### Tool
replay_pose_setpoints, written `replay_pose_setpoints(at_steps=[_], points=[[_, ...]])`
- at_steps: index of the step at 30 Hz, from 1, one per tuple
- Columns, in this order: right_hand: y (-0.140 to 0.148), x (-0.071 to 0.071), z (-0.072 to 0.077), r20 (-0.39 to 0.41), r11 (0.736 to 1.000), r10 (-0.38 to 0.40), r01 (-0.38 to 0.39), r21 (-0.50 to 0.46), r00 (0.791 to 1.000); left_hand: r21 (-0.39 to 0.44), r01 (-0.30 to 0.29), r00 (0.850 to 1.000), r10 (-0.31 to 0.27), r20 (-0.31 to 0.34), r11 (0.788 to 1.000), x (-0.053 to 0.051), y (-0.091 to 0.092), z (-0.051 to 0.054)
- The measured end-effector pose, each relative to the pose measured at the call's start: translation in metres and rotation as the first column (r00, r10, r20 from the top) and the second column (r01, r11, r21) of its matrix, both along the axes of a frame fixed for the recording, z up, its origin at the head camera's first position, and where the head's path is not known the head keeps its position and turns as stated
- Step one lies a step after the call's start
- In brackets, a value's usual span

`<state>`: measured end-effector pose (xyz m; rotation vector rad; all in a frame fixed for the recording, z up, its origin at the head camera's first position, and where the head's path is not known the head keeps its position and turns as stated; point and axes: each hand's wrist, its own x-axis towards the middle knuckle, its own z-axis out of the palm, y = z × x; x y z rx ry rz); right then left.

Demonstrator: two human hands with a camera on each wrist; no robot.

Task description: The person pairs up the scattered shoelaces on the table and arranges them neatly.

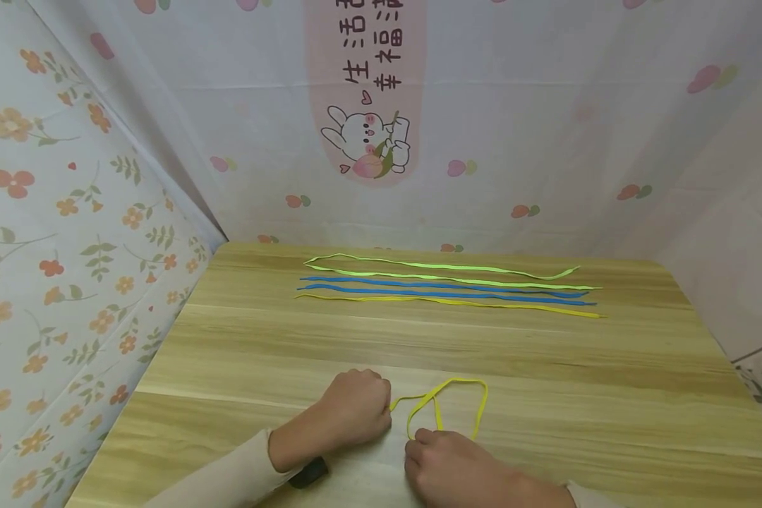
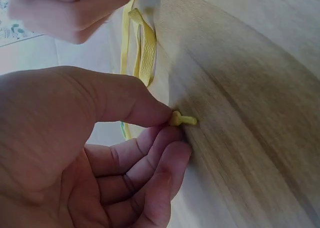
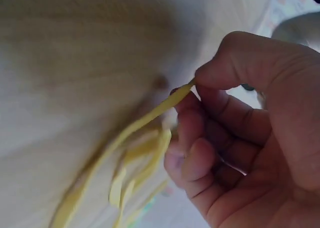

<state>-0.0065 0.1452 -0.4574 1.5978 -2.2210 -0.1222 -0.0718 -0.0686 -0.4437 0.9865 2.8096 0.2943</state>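
Observation:
A yellow shoelace [image 1: 482, 402] lies in loose loops at the front of the table. My left hand [image 1: 358, 409] pinches one end of it; in the left wrist view the thumb [image 2: 150, 110] and forefinger hold it, and the narrow tip [image 2: 189, 120] sticks out past them. To the right, my right hand [image 1: 454, 466] pinches the same lace between thumb [image 3: 220, 70] and forefinger, and a length of the lace [image 3: 125, 133] runs down away from the fingertips. Both hands are close together, with part of the lace hidden under the right one.
Toward the back of the wooden table [image 1: 241, 353] lie a straight yellow lace [image 1: 482, 304], two blue laces [image 1: 419, 292] and green lace strands [image 1: 432, 276], all side by side. A dark object [image 1: 309, 473] shows beneath the left wrist. Patterned cloth [image 1: 514, 141] hangs behind.

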Motion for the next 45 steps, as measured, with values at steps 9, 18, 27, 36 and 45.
replay_pose_setpoints(at_steps=[9, 18, 27, 36, 45], points=[[0.024, -0.01, 0.038, 0.541, 0.911, 0.04, 0.191, -0.365, 0.84, 0.114, -0.041, 0.999, 0.04, 0.014, 0.993, -0.007, -0.013, 0.005], [0.055, -0.019, 0.053, 0.718, 0.821, 0.126, 0.334, -0.462, 0.685, 0.334, -0.089, 0.994, 0.061, 0.092, 0.939, -0.017, -0.031, 0.015], [0.098, -0.034, 0.071, 0.914, 0.659, 0.087, 0.665, -0.351, 0.396, 0.41, -0.191, 0.972, 0.112, 0.208, 0.892, -0.029, -0.055, 0.028], [0.139, -0.046, 0.078, 0.924, 0.448, 0.2, 0.809, -0.382, 0.325, 0.497, -0.28, 0.949, 0.159, 0.271, 0.821, -0.042, -0.08, 0.042], [0.176, -0.057, 0.074, 0.798, 0.25, 0.48, 0.815, -0.522, 0.364, 0.541, -0.33, 0.937, 0.199, 0.287, 0.774, -0.053, -0.099, 0.048]])
